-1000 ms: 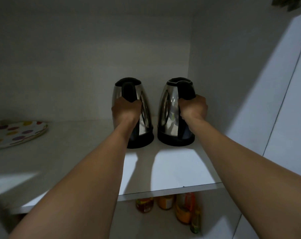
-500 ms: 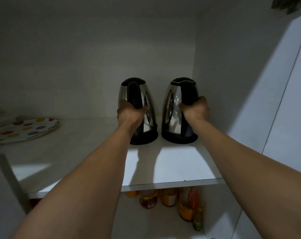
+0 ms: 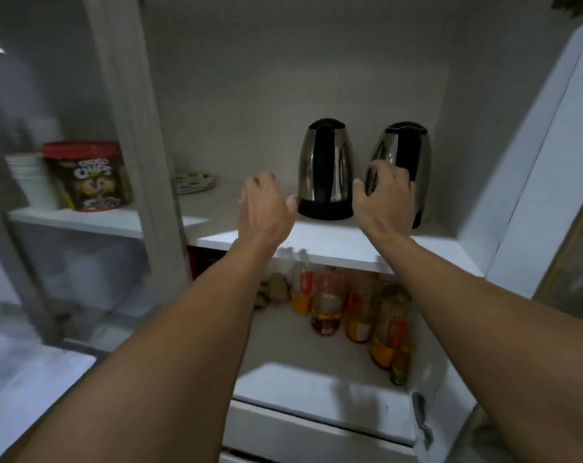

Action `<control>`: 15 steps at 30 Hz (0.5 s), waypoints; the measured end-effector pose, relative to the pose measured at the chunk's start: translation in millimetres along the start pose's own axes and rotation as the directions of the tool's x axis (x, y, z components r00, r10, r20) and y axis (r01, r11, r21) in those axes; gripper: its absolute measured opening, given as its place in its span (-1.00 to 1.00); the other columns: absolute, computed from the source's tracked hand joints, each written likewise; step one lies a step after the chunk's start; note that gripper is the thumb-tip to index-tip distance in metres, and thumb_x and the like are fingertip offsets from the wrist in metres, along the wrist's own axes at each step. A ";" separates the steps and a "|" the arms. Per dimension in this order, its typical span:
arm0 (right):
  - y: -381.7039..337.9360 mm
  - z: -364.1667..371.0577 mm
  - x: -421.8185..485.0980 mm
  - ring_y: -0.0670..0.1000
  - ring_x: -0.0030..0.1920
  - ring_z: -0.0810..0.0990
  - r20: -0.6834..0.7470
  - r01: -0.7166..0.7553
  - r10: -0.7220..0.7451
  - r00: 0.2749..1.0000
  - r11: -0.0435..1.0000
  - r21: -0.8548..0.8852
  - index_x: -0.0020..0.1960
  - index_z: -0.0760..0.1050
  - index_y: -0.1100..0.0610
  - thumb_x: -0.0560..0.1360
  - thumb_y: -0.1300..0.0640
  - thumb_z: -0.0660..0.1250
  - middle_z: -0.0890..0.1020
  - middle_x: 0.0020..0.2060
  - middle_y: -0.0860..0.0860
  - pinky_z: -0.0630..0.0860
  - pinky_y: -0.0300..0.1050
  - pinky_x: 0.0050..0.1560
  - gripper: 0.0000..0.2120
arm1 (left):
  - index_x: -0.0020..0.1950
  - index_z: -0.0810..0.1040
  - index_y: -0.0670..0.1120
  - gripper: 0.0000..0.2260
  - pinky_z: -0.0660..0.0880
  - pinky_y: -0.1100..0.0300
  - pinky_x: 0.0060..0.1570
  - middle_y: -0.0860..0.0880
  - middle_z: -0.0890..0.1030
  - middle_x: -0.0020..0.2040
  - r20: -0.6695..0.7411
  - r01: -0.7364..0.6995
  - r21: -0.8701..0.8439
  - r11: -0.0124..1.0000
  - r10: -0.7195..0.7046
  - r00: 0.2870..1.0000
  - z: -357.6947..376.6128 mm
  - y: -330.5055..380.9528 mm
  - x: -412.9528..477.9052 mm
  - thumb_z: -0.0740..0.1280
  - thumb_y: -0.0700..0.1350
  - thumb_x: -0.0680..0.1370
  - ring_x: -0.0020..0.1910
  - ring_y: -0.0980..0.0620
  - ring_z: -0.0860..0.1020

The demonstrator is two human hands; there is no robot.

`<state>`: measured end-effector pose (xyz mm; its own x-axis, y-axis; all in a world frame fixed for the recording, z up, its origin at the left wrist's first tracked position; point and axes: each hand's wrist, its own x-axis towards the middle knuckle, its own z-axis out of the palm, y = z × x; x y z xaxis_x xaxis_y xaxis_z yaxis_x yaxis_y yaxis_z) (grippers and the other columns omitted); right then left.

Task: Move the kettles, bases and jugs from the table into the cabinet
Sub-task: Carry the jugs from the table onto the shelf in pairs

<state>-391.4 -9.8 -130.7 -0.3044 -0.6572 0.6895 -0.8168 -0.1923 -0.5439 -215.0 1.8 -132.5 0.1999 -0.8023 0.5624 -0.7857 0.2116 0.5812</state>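
Two steel kettles with black handles and black bottoms stand side by side on the white cabinet shelf (image 3: 333,243). The left kettle (image 3: 328,168) is fully in sight. The right kettle (image 3: 412,155) is partly covered by my right hand (image 3: 383,198), which hovers in front of it with fingers spread and holds nothing. My left hand (image 3: 266,205) is open just left of the left kettle's bottom, its thumb close to it. Both forearms reach up from below.
A spotted plate (image 3: 195,182) lies at the back left of the shelf. Several bottles (image 3: 327,305) stand on the shelf below. Behind the cabinet's glass door (image 3: 130,128) on the left are a cereal tub (image 3: 89,177) and stacked white cups (image 3: 33,182).
Both hands have let go of the kettle handles and drawn back, opening. The view has pulled back and down, showing the lower shelf and the left compartment.
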 end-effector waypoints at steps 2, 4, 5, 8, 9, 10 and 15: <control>-24.6 -1.2 -27.1 0.17 0.39 0.35 0.100 0.062 -0.060 0.993 0.998 -0.017 0.42 0.37 -0.02 0.55 -0.10 0.22 0.39 0.41 0.08 0.37 0.24 0.32 -0.55 | 0.40 0.35 -0.15 -0.53 0.31 -0.12 0.39 -0.18 0.40 0.34 0.003 -0.035 0.155 0.987 0.035 0.999 -32.6 -13.4 -22.5 0.32 0.06 0.58 0.33 -0.16 0.40; -56.0 1.4 -50.9 0.17 0.49 0.24 0.188 0.123 -0.119 0.975 0.992 -0.006 0.49 0.28 -0.06 0.57 -0.13 0.19 0.29 0.51 0.08 0.24 0.25 0.41 -0.49 | 0.43 0.33 -0.14 -0.50 0.19 -0.20 0.45 -0.18 0.36 0.41 -0.032 -0.033 0.277 0.960 0.044 0.999 -70.8 -30.5 -39.7 0.30 0.07 0.58 0.43 -0.17 0.32; -74.1 3.8 -63.1 0.17 0.53 0.17 0.234 0.142 -0.140 0.962 0.990 0.008 0.52 0.24 -0.08 0.58 -0.14 0.17 0.22 0.54 0.07 0.17 0.26 0.45 -0.47 | 0.47 0.29 -0.14 -0.47 0.13 -0.23 0.46 -0.17 0.32 0.47 -0.054 -0.015 0.322 0.946 0.034 0.998 -91.4 -41.1 -48.7 0.28 0.08 0.59 0.48 -0.16 0.25; -133.2 12.3 -104.4 0.16 0.57 0.04 0.351 0.208 -0.221 0.910 0.975 0.075 0.56 0.13 -0.14 0.58 -0.19 0.12 0.09 0.59 0.04 0.02 0.30 0.50 -0.43 | 0.57 0.15 -0.13 -0.38 0.03 -0.30 0.47 -0.15 0.15 0.58 -0.107 0.058 0.451 0.891 -0.010 0.994 -157.1 -77.3 -78.4 0.25 0.09 0.59 0.58 -0.15 0.08; -154.3 15.4 -118.8 0.16 0.58 0.01 0.384 0.237 -0.259 0.886 0.966 0.105 0.57 0.10 -0.15 0.58 -0.20 0.11 0.05 0.60 0.02 0.00 0.31 0.50 -0.42 | 0.58 0.12 -0.12 -0.37 0.01 -0.32 0.47 -0.15 0.12 0.60 -0.123 0.089 0.479 0.873 -0.033 0.992 -179.7 -89.9 -88.8 0.24 0.09 0.60 0.58 -0.14 0.05; -175.9 19.3 -133.6 0.16 0.58 -0.01 0.414 0.270 -0.302 0.859 0.953 0.136 0.57 0.07 -0.16 0.58 -0.21 0.10 0.03 0.60 0.01 -0.02 0.32 0.50 -0.41 | 0.59 0.10 -0.12 -0.36 -0.01 -0.34 0.46 -0.14 0.10 0.60 -0.142 0.127 0.499 0.857 -0.063 0.988 -202.6 -103.0 -99.8 0.23 0.10 0.60 0.59 -0.14 0.03; -297.2 39.3 -222.1 0.17 0.59 -0.01 0.508 0.349 -0.457 0.731 0.889 0.297 0.57 0.05 -0.19 0.58 -0.22 0.10 0.02 0.61 -0.01 0.00 0.33 0.49 -0.41 | 0.60 0.08 -0.10 -0.38 -0.07 -0.36 0.44 -0.13 0.08 0.61 -0.244 0.319 0.596 0.737 -0.212 0.946 -317.8 -171.7 -169.9 0.16 0.13 0.62 0.60 -0.14 0.00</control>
<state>-61.8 164.7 -141.0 0.3994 -0.7624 0.5092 -0.6867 -0.6167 -0.3849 72.0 279.1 -141.0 0.4984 -0.6682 0.5524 -0.8643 -0.4325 0.2566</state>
